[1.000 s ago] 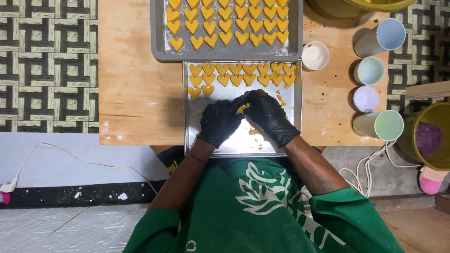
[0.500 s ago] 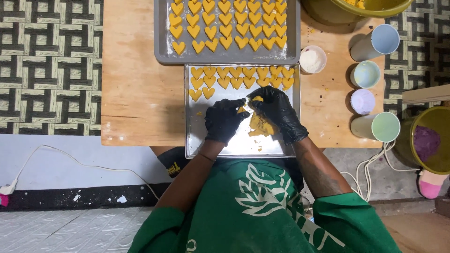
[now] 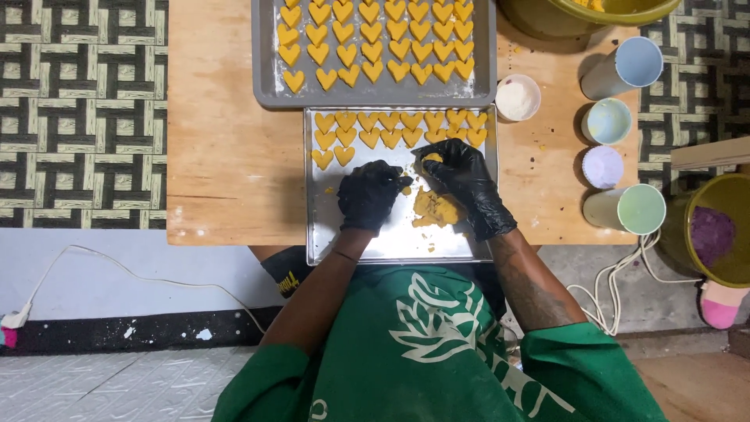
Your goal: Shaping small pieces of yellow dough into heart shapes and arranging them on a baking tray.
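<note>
Black-gloved, the left hand point(image 3: 369, 195) curls narrow over the steel tray point(image 3: 328, 234) at the counter's point(image 3: 219, 156) near edge; beside it lies the orange dough lump point(image 3: 436, 209), mid-tray. The right hand point(image 3: 465, 184) pinches a small dough piece point(image 3: 430, 159) near the tray's far edge.

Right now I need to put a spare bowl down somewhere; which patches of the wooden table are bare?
The wooden table is bare left of both trays, out to its left edge. A narrower strip lies right of the near tray, under the white bowl. The far tray is full of hearts; cups crowd the right edge; both hands fill the near tray's middle.
</note>
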